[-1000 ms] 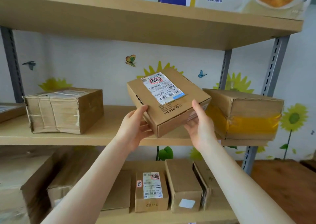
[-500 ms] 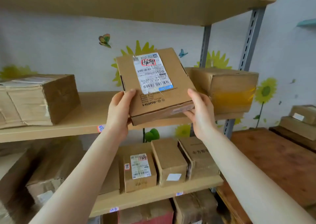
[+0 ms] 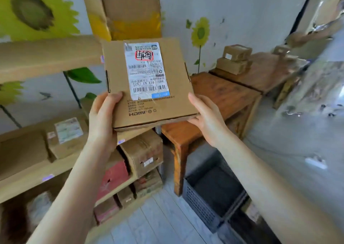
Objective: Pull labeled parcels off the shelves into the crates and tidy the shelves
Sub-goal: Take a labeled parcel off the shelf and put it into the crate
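I hold the flat parcel [image 3: 149,82] up in front of me with both hands, clear of the shelves [image 3: 46,57]. My left hand [image 3: 104,119] grips its near left corner, thumb on top beside the shipping label [image 3: 146,69], the other fingers hidden under the cardboard. My right hand [image 3: 206,117] clasps the near right corner, thumb along the side edge and fingers beneath. The label faces me (a red-outlined scribble near its top, a barcode near its bottom), and "HDMI" is printed below it.

Behind the parcel, a box with yellow tape [image 3: 126,16] sits on the shelf. To the right stands a wooden desk [image 3: 223,95] carrying two small stacked boxes [image 3: 234,59]. Low on the floor, beside the desk leg, is a dark slotted crate [image 3: 210,195]; it looks empty, though the blur makes that uncertain.
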### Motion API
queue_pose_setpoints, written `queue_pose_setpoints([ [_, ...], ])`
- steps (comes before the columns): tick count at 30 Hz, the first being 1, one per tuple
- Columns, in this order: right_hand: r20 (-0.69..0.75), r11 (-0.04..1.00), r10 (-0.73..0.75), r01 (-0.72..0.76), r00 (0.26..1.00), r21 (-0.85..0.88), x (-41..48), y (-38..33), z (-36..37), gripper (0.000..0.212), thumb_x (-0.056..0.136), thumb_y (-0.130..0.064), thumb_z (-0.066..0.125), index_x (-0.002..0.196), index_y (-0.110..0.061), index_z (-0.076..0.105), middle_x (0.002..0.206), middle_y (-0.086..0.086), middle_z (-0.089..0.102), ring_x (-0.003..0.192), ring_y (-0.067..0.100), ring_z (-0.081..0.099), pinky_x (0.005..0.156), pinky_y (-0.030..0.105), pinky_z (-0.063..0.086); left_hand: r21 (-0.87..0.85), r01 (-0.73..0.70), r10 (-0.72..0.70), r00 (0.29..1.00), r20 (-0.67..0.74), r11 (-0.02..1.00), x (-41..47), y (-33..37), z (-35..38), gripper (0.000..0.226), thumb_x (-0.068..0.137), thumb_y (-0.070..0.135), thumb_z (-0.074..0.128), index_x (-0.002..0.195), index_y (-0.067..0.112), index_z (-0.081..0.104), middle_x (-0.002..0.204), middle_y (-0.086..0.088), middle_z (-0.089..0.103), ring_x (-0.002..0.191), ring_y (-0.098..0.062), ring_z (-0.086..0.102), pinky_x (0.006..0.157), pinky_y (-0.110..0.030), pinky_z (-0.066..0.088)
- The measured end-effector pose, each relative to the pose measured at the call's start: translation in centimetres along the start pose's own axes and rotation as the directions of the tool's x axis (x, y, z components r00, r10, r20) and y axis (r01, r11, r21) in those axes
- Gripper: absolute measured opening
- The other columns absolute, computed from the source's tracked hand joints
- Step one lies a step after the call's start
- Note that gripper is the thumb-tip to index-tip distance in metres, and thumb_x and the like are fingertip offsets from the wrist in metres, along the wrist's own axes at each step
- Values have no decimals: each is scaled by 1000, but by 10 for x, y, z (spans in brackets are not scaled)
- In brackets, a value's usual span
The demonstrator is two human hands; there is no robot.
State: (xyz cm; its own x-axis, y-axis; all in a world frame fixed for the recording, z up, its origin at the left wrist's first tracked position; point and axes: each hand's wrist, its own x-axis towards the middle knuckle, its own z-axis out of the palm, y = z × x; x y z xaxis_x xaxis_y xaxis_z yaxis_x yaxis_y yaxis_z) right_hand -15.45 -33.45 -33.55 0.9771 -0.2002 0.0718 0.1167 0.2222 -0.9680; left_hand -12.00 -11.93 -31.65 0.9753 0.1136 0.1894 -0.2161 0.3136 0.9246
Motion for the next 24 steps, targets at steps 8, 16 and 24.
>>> queue_pose_setpoints([
  [8,-398,977,158,-203,904,-72,-87,34,-232,33,78,-41,67,103,-20,63,103,-1,70,95,14,67,77,31,55,166,349,-383,885,266,922,-95,-145,154,36,67,35,71,97,20,58,94,-3,68,82,-14,65,76,-31,53],
  [16,-642,917,385,-355,663,183,-148,112,-379,23,93,-23,52,115,-23,56,103,-6,67,86,8,65,73,28,54,625,290,-635,633,443,725,-149,-306,270,33,88,35,57,118,22,51,94,9,58,79,1,55,57,-13,41],
  [24,-744,766,575,-543,341,343,-152,261,-474,12,96,-19,44,103,-17,55,100,1,63,86,15,60,71,30,51,859,-77,-772,405,490,506,-175,-500,321,30,92,29,49,109,7,60,104,-9,65,92,-24,62,75,-36,50],
])
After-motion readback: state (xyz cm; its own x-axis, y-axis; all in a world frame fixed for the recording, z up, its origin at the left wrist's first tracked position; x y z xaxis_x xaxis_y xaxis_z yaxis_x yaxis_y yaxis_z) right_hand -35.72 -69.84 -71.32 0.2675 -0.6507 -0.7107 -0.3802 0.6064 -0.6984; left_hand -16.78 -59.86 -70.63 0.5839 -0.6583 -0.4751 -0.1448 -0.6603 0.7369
